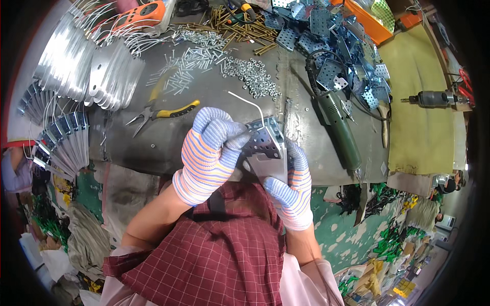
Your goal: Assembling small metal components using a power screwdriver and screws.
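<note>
Gloves with stripes cover both hands. The left hand point(212, 150) is curled over the top of a small metal bracket point(266, 145) with many holes, fingers bent tight on it. The right hand point(293, 186) grips the flat metal strip point(273, 171) under the bracket, fingers closed around its lower end. A thin white wire point(249, 104) sticks up out of the bracket and bends at the top. The bracket sits just over the near edge of the dark table point(214, 107), close to the person's chest.

The bracket looks stiff and light, with sharp corners, so holding it by the flat sides seems best. The wire looks thin and easy to bend.

On the table lie yellow pliers point(163, 111), a pile of small nuts point(252, 76), loose screws point(189, 64) and a green power tool point(339, 125). More holed brackets point(337, 46) are heaped at the far right. Shiny metal strips point(89, 66) are stacked at the left. The room around looks crowded and messy.
</note>
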Motion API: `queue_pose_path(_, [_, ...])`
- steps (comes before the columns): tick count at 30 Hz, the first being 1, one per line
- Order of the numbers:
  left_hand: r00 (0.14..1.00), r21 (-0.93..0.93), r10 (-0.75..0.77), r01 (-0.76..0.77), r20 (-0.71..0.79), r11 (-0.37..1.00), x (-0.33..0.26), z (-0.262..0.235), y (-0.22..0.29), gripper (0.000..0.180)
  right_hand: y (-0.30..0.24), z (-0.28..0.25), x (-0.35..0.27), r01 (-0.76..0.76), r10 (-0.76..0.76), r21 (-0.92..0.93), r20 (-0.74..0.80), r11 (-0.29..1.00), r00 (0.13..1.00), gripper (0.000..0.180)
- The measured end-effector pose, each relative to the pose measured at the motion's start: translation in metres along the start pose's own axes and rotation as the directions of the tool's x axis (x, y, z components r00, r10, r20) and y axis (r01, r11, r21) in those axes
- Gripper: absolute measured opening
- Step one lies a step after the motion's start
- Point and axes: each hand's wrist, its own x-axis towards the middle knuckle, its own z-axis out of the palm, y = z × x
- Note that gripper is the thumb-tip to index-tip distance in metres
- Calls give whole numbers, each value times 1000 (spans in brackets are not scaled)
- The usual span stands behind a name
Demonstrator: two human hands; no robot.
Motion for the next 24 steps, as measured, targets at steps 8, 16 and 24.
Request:
queue_pose_path(8, [998, 80, -10, 15, -63, 997, -8, 6, -7, 18, -9, 8, -3, 11, -1, -142, 68, 990, 998, 67])
queue_pose_path(16, [957, -83, -291, 290, -3, 953, -10, 20, -4, 15, -13, 2, -11, 189, -138, -431, 146, 882, 980, 63])
queue_pose_path(24, [917, -552, -397, 351, 39, 757, -27, 37, 32, 22, 4, 16, -12, 269, -333, -564, -11, 781, 943, 67])
